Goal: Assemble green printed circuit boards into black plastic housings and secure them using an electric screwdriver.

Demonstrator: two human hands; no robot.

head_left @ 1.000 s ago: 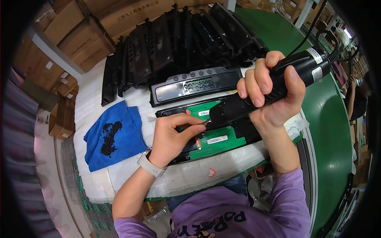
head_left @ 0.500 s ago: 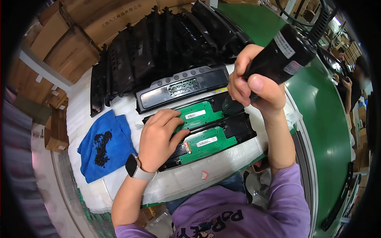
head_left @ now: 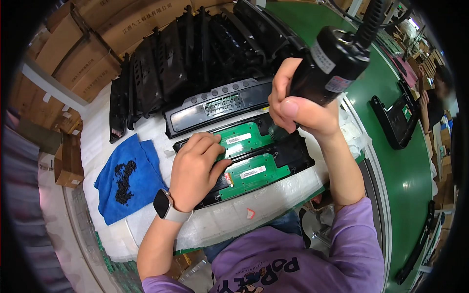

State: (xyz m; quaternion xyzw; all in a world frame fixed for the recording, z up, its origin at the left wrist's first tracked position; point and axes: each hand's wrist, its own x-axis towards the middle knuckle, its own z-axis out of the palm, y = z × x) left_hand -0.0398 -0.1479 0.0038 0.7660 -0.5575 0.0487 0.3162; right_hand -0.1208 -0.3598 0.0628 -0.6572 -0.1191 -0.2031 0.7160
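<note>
My right hand (head_left: 310, 110) is wrapped round a black electric screwdriver (head_left: 328, 66), a cord running up from its top. The tool's lower end reaches the right part of the upper black panel (head_left: 267, 122), which carries a green circuit board (head_left: 239, 145). Its tip cannot be made out clearly. My left hand (head_left: 195, 163) lies over the left end of this panel, fingers on it and thumb apart, near the lower board. Closer to me lies a second black panel (head_left: 303, 154) with a similar green circuit board (head_left: 254, 180).
Small black screws (head_left: 124, 180) lie heaped on a blue cloth (head_left: 146, 168) at the left. Behind the boards sits a buttoned black panel (head_left: 222, 105), then stacked black housings (head_left: 171, 63). On the green bench (head_left: 386, 171) rests another black housing (head_left: 398, 117), near a person (head_left: 435, 97).
My right hand and the screwdriver have moved left and the tool stands more upright. A black housing has come into view on the bench at the right. My left hand has barely moved.
</note>
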